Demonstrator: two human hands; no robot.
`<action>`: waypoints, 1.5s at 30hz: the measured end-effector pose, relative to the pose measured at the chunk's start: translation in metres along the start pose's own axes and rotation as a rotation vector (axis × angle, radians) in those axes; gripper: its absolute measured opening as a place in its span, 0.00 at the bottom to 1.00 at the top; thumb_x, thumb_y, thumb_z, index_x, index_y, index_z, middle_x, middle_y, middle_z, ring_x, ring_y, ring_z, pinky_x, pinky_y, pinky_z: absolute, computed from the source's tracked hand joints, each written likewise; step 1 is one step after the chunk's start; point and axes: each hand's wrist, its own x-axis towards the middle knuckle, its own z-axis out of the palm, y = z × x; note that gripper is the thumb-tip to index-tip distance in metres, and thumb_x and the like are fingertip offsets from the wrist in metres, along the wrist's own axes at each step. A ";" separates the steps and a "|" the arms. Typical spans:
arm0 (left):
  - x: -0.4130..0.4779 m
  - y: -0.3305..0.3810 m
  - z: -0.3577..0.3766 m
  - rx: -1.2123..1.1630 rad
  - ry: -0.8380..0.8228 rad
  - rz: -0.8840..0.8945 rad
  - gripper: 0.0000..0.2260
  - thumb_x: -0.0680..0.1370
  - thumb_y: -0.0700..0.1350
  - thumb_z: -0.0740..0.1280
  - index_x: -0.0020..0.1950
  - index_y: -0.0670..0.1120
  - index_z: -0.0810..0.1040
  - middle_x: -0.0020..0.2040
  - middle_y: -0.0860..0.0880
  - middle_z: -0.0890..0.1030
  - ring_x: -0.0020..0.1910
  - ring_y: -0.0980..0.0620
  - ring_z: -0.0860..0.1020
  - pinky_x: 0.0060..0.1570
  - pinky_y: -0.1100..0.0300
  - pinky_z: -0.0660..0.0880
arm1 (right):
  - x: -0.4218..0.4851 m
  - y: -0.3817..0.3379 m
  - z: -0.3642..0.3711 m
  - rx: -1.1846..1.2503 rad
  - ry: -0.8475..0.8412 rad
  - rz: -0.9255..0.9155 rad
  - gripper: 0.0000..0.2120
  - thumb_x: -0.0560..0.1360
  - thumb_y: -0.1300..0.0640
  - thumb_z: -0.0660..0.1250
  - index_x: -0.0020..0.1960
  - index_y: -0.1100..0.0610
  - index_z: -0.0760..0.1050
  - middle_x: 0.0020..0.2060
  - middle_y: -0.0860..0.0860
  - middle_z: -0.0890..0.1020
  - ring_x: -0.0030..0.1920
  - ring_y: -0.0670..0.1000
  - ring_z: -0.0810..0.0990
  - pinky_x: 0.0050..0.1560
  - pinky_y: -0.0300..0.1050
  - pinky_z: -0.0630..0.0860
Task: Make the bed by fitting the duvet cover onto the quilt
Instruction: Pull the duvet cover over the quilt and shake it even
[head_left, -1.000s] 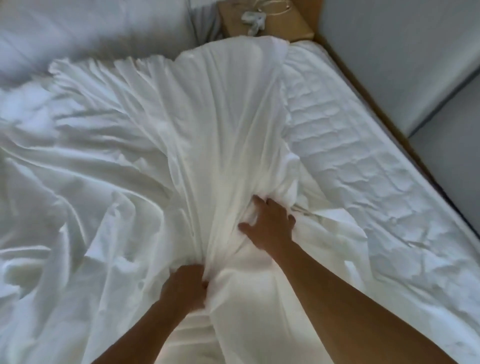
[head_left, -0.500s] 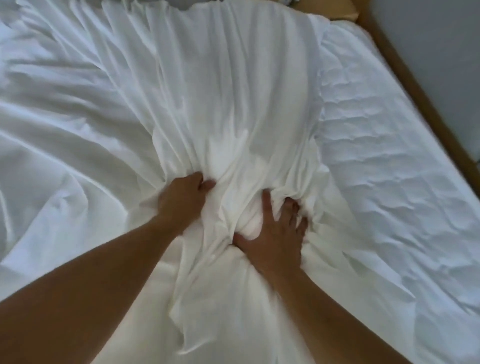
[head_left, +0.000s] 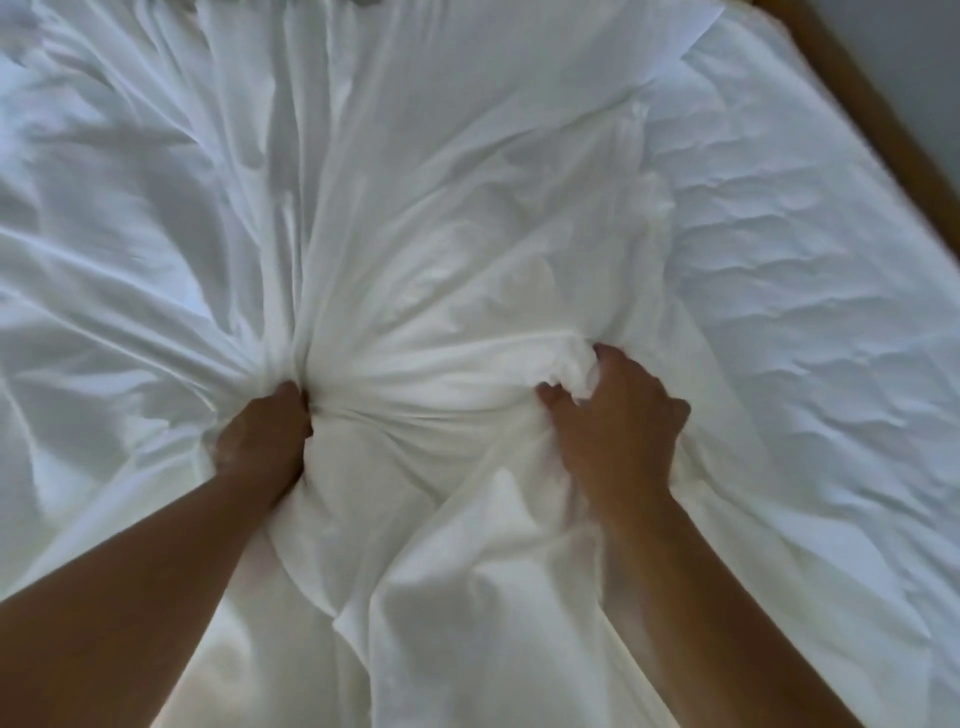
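A white duvet cover (head_left: 415, 197) lies crumpled over most of the bed, its folds running toward my hands. My left hand (head_left: 265, 441) grips a tight bunch of the cover at centre left, fist closed. My right hand (head_left: 618, 415) holds another gathered wad of the cover at centre right, fingers curled into the cloth. Between the hands the fabric is pulled taut over a soft bulge. The quilted white layer (head_left: 805, 291) lies bare on the right side of the bed; I cannot tell whether it is the quilt or a mattress pad.
A wooden bed frame edge (head_left: 883, 119) runs diagonally along the upper right, with a grey wall beyond it. Rumpled white fabric fills the left side of the bed.
Both hands have moved apart and forward along the cover; the left hand now clenches a tighter bunch, and the right hand has shifted right. The view has tilted down closer to the bed.
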 end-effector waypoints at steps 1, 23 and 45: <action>0.000 0.000 -0.001 0.009 0.000 -0.006 0.10 0.82 0.46 0.54 0.42 0.49 0.67 0.33 0.49 0.68 0.40 0.44 0.71 0.49 0.47 0.66 | 0.001 -0.008 -0.004 -0.029 0.044 -0.067 0.22 0.76 0.42 0.68 0.64 0.53 0.74 0.54 0.52 0.81 0.56 0.58 0.78 0.56 0.54 0.67; -0.128 0.245 -0.067 -1.403 -0.507 0.307 0.27 0.65 0.53 0.78 0.60 0.44 0.79 0.55 0.43 0.85 0.53 0.44 0.84 0.55 0.44 0.82 | 0.043 0.074 -0.077 0.395 0.087 0.387 0.23 0.77 0.43 0.66 0.53 0.65 0.81 0.50 0.64 0.84 0.56 0.62 0.81 0.56 0.54 0.76; -0.136 0.260 0.005 -0.026 0.024 0.797 0.22 0.76 0.52 0.68 0.71 0.55 0.73 0.68 0.47 0.71 0.67 0.44 0.67 0.66 0.55 0.63 | 0.014 0.039 -0.121 0.276 0.462 -0.202 0.05 0.79 0.57 0.66 0.47 0.57 0.78 0.41 0.50 0.80 0.41 0.50 0.77 0.46 0.40 0.68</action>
